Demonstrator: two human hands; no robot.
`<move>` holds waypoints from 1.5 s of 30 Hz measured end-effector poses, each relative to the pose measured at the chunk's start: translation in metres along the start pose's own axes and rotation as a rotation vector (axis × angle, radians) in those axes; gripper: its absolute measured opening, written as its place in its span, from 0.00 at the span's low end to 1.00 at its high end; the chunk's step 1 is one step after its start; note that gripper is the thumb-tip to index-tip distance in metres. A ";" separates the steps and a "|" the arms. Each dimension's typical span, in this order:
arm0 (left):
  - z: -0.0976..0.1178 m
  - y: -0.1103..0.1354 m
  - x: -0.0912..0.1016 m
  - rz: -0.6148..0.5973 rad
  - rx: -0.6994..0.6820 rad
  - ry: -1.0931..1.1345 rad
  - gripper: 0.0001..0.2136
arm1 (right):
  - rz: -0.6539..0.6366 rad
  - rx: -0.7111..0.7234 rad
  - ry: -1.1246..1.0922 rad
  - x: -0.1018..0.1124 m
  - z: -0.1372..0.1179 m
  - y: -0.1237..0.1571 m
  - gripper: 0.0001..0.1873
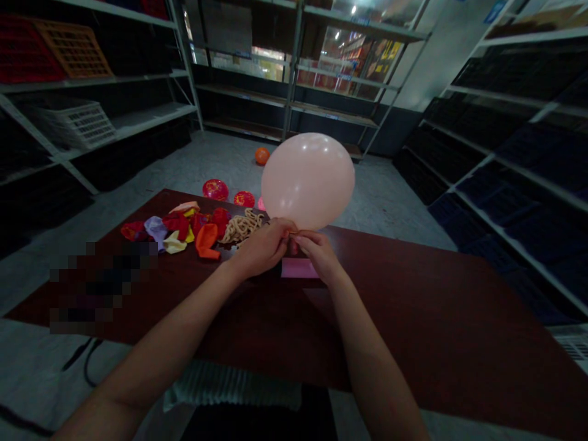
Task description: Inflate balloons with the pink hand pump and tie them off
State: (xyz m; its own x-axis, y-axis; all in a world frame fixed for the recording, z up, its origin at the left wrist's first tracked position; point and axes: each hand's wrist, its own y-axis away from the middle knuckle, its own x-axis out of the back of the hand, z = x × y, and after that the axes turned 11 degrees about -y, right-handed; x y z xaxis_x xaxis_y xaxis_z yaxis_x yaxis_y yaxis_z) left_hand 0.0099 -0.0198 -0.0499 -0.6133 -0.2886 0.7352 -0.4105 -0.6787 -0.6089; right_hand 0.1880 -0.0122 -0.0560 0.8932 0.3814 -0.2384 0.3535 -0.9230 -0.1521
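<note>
- Two hands meet above the middle of the worktop [413, 318], both closed in a pinch on the neck of a pale pink inflated balloon [307, 180]; the left hand [261, 248] comes in from the near left, the right hand [316, 254] from the near right, and their fingertips touch at the neck.
- Neither hand is clearly nearer the balloon: both sit at its neck, directly under its body.
- From the hands, the balloon rises up and away toward the far edge, its long axis running roughly upright from neck to crown, leaning slightly right.
- Just below the hands, a small pink sheet [298, 267] lies flat on the worktop, partly hidden by the right hand.
- Left of the hands, near the far-left corner, lies a heap of limp, uninflated balloons [184, 231] in red, orange, yellow and purple; beside it, closer to the hands, a tangle of pale rubber bands [241, 226].
- Bare dark worktop spreads to the right of the hands and toward the near edge, giving open room on that side; the left side is more crowded.
- Beyond the far edge, on the floor, sit two red patterned balloons [215, 189], and farther off a small orange balloon [262, 155].
- Metal shelving [294, 92] lines the walls around, well apart from the worktop.
</note>
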 end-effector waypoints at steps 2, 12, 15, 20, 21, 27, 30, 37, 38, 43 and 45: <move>-0.001 0.000 0.000 -0.055 -0.017 -0.033 0.09 | 0.012 0.006 0.010 0.003 -0.001 -0.001 0.19; -0.023 0.004 -0.018 -0.044 0.265 0.001 0.02 | 0.000 -0.072 -0.145 0.004 0.018 -0.005 0.22; -0.025 0.004 -0.021 0.031 0.345 0.146 0.04 | 0.048 -0.063 -0.116 0.004 0.024 -0.006 0.24; -0.022 0.005 -0.026 0.141 0.363 0.524 0.10 | 0.094 0.049 0.046 0.011 0.021 -0.009 0.17; -0.021 0.005 -0.027 0.145 0.394 0.598 0.11 | 0.087 0.076 0.050 0.012 0.020 -0.009 0.15; -0.018 0.000 -0.031 0.169 0.598 0.900 0.12 | -0.020 0.080 0.087 0.014 0.016 -0.009 0.16; -0.019 0.001 -0.032 0.174 0.582 0.901 0.14 | -0.026 0.074 0.164 0.012 0.014 -0.007 0.12; -0.013 0.005 -0.025 0.016 0.415 0.882 0.19 | 0.123 -0.020 -0.179 0.005 0.012 -0.006 0.17; -0.011 0.005 -0.023 -0.005 0.389 0.872 0.19 | 0.145 -0.025 -0.212 0.005 0.013 -0.006 0.18; -0.008 -0.002 -0.013 0.059 0.320 0.714 0.19 | 0.020 -0.058 -0.190 0.001 0.012 -0.002 0.16; -0.010 -0.005 -0.010 0.084 0.294 0.678 0.17 | -0.020 -0.054 -0.180 -0.001 0.012 -0.001 0.15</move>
State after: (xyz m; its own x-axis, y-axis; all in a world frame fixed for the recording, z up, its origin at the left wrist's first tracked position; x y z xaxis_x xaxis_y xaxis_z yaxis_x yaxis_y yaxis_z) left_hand 0.0112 -0.0068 -0.0576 -0.9557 0.0681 0.2863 -0.2046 -0.8529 -0.4803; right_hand 0.1835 -0.0108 -0.0670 0.8234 0.3984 -0.4041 0.3894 -0.9147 -0.1083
